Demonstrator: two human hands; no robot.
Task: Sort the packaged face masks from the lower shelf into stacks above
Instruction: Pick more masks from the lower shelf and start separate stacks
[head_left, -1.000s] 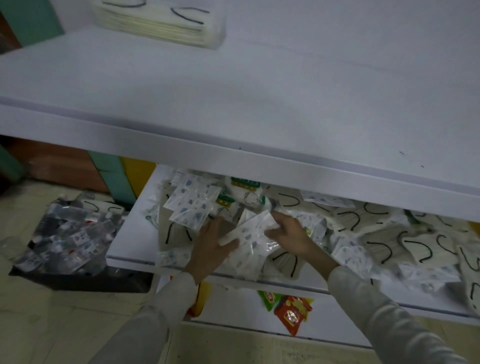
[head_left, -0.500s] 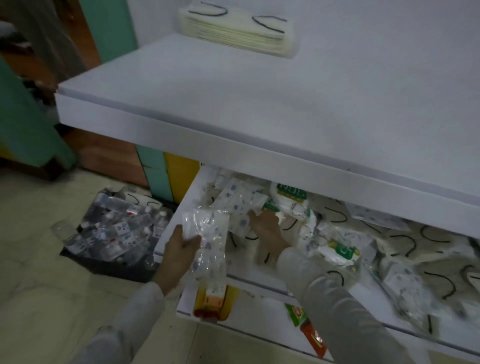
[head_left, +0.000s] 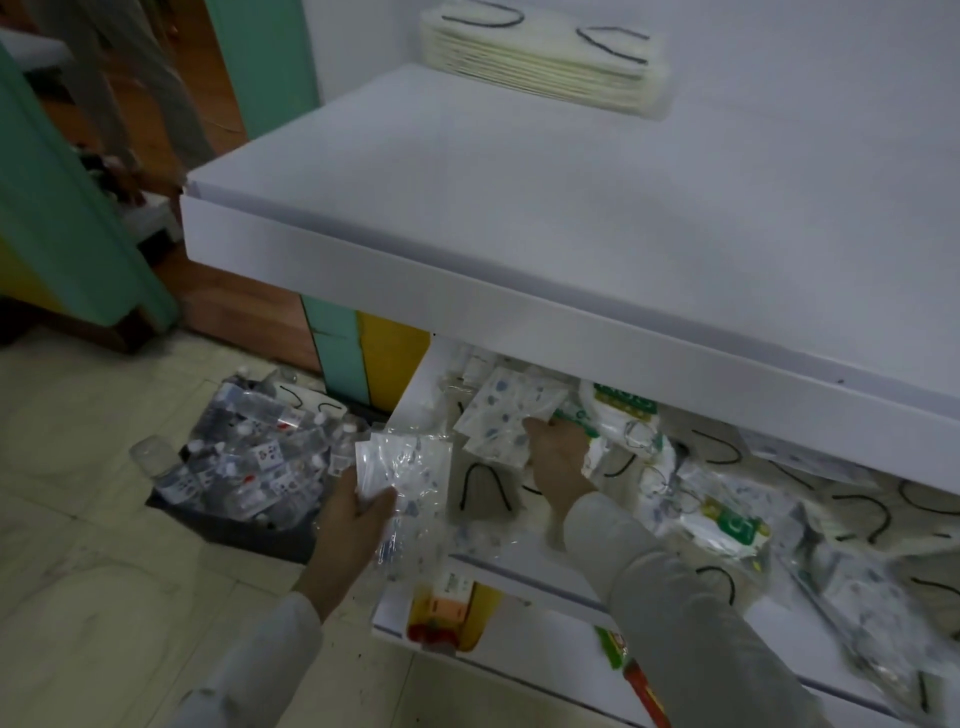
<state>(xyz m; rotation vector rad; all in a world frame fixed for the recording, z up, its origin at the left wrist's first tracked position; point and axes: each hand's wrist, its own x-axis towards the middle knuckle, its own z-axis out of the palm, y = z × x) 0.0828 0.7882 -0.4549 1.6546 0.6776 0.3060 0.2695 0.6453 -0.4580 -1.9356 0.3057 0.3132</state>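
Observation:
My left hand (head_left: 356, 512) grips a small bundle of clear-wrapped patterned face masks (head_left: 410, 467) just in front of the lower shelf's left end. My right hand (head_left: 558, 457) reaches into the pile on the lower shelf (head_left: 426, 384) and pinches another white patterned mask packet (head_left: 506, 415). Around it lie several beige masks with black ear loops (head_left: 485, 491) and green-labelled packets (head_left: 727, 522). On the upper shelf (head_left: 519, 208) a neat stack of beige masks (head_left: 540, 57) sits at the back.
A dark bin full of plastic bottles (head_left: 244, 462) stands on the tiled floor left of the shelves. Orange and red packages (head_left: 444, 608) lie on the shelf below. A green door frame (head_left: 67, 208) and another person's legs (head_left: 135, 88) are at the far left.
My left hand lifted the patterned packets out of the pile and drew them to the left front. My right hand moved left and deeper into the pile onto another patterned packet. The view swung left.

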